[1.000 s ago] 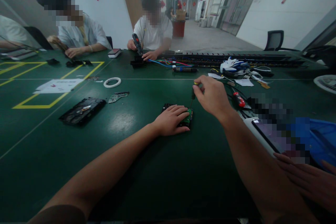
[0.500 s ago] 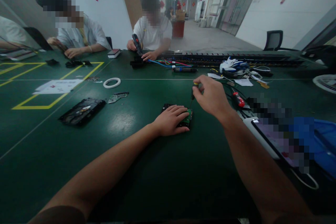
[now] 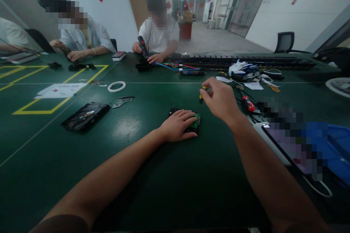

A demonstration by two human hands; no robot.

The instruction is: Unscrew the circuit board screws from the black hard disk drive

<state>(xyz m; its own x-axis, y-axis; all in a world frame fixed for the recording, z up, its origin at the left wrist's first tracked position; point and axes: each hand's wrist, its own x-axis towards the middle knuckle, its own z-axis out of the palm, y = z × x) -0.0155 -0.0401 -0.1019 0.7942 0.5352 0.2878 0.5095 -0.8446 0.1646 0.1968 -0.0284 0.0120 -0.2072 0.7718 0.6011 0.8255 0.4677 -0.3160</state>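
Note:
A black hard drive with a green circuit board (image 3: pixel 194 125) lies on the green table. My left hand (image 3: pixel 179 125) rests flat over it, fingers spread across its top. In my right hand (image 3: pixel 218 98) is a small screwdriver (image 3: pixel 201 97) with a yellow and black handle, pinched between thumb and fingers. Its shaft points down to the drive's upper right corner. To the left lie a black drive casing (image 3: pixel 86 115) and a loose circuit board (image 3: pixel 123 101).
White tape roll (image 3: pixel 116 86) and paper (image 3: pixel 61 90) are at left. Gloves (image 3: pixel 243 68), a red-handled tool (image 3: pixel 248 104), a phone (image 3: pixel 284 145) and a blue tray (image 3: pixel 336 149) are at right. A person (image 3: pixel 160 36) across the table holds a power screwdriver (image 3: pixel 142 46).
My right fingers have shifted slightly on the screwdriver, and more of its yellow handle shows. My left hand has stayed on the drive.

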